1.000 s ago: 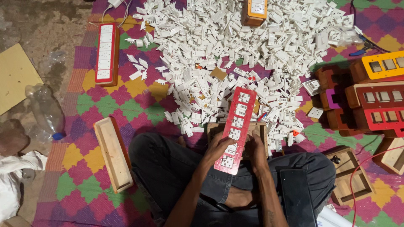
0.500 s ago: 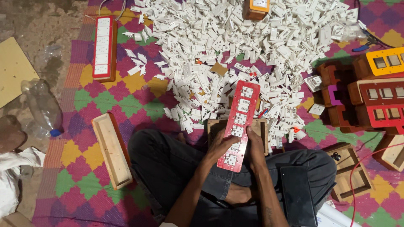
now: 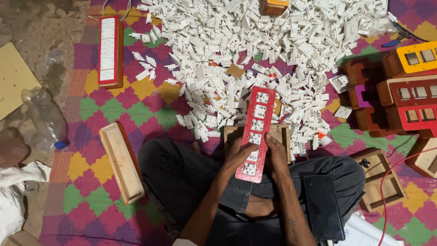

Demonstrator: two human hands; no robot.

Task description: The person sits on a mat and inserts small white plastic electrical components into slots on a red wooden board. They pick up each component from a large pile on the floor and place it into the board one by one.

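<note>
Both hands held one long red panel (image 3: 256, 133) fitted with six white socket modules, tilted over a single open wooden box (image 3: 236, 133) that sat just in front of the crossed legs. The left hand (image 3: 240, 154) had its grip closed on the panel's left edge near the lower end; the right hand (image 3: 276, 152) had its grip closed on the right edge, opposite. Beyond the panel, one big heap of white plastic parts (image 3: 255, 54) covered the chequered mat (image 3: 118, 107), too many to count. Left of the panel lay one empty long wooden tray (image 3: 121, 161), and farther left and up one finished red strip with white modules (image 3: 108, 50). Well left of the panel, off the mat, lay one clear plastic bottle (image 3: 43, 119). Right of the panel stood a stack of red and orange boxes (image 3: 400, 91), their number unclear. One dark phone (image 3: 323, 207) rested on the right thigh, just below and right of the panel
</note>
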